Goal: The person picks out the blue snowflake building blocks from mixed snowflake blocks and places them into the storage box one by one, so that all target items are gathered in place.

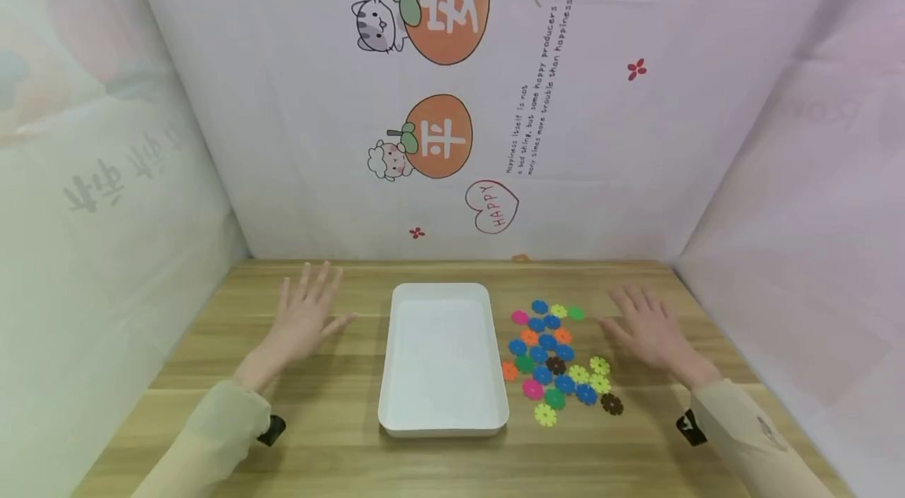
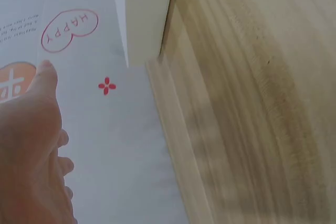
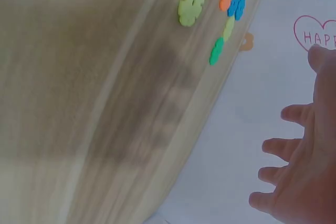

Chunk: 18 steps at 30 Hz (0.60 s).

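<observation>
My left hand [image 1: 302, 323] is spread with straight fingers to the left of a white rectangular tray [image 1: 444, 360], apart from it. My right hand [image 1: 652, 329] is spread on the right side, holding nothing. Between the tray and that hand lie several flower-shaped plastic discs in blue, yellow, green, orange, pink and brown, among them a blue disc [image 1: 547, 342] and a brown disc [image 1: 612, 404]. In the left wrist view the tray's outer wall [image 2: 149, 19] shows beyond the left thumb. The right wrist view shows a green disc [image 3: 216, 51] nearest the right fingers.
Everything stands on a wooden table [image 1: 332, 451]. A printed white cloth [image 1: 311, 129] hangs behind it, with more cloth at the left and right sides. Dark straps [image 1: 691, 429] sit at both wrists. An orange disc [image 1: 509, 371] lies against the tray's right edge.
</observation>
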Each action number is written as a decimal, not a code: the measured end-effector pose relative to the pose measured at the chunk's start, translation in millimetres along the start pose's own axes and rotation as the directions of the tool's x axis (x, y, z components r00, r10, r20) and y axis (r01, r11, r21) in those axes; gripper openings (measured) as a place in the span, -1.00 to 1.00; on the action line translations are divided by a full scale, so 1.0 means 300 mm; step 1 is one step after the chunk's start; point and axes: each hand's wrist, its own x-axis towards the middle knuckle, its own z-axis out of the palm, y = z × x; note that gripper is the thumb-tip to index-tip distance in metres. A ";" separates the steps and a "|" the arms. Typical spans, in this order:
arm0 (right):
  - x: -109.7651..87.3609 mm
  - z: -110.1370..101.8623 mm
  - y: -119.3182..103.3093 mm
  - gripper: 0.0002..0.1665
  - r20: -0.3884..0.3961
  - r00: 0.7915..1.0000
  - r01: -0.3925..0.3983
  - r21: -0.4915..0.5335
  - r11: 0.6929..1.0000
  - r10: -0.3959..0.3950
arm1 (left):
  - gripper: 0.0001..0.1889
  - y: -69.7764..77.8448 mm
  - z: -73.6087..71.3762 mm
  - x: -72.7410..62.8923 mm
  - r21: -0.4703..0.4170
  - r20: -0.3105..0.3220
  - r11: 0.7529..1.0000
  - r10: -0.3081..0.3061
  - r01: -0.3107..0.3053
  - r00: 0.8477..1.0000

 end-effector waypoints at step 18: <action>-0.095 0.037 -0.091 -0.33 0.000 0.992 0.124 0.113 0.986 -0.125 | -0.11 0.111 0.103 -0.031 0.018 0.026 0.989 0.143 -0.143 0.989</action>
